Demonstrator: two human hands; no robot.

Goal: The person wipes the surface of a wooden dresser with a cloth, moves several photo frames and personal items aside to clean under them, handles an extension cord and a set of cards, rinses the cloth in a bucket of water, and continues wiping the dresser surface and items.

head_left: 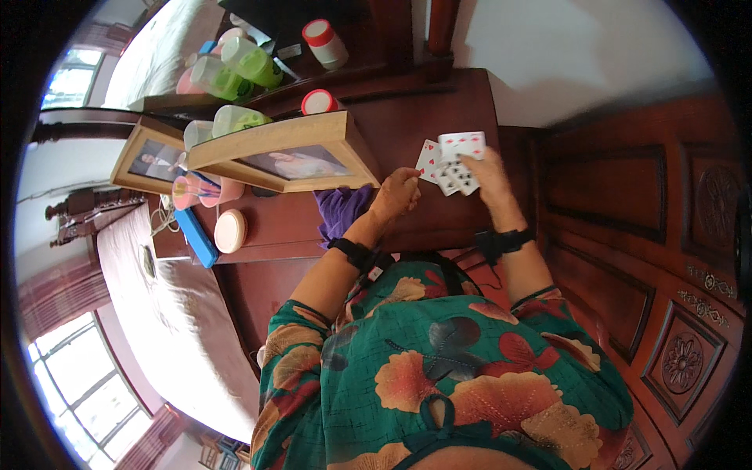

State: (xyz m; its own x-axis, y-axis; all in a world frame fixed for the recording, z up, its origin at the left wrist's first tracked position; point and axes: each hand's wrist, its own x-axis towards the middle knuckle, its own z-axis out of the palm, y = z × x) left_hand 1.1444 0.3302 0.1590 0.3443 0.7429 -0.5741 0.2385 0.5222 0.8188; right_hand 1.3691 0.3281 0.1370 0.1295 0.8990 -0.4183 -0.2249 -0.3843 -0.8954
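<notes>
My right hand grips a playing card with red diamonds, thumb on its face. Below that card, playing cards with black pips overlap one another; whether they lie on the dresser top or are held too, I cannot tell. To their left is a playing card with red hearts, tilted and partly overlapped. My left hand is closed, fingers curled, its fingertips at the lower left corner of the hearts card. What those fingers pinch is hidden. Black bands circle both wrists.
A wooden picture frame and purple cloth are left of my left hand on the dark red dresser. Farther left are a red-lidded jar, green cups, a round pink case and a blue box. Wooden cabinet doors stand right.
</notes>
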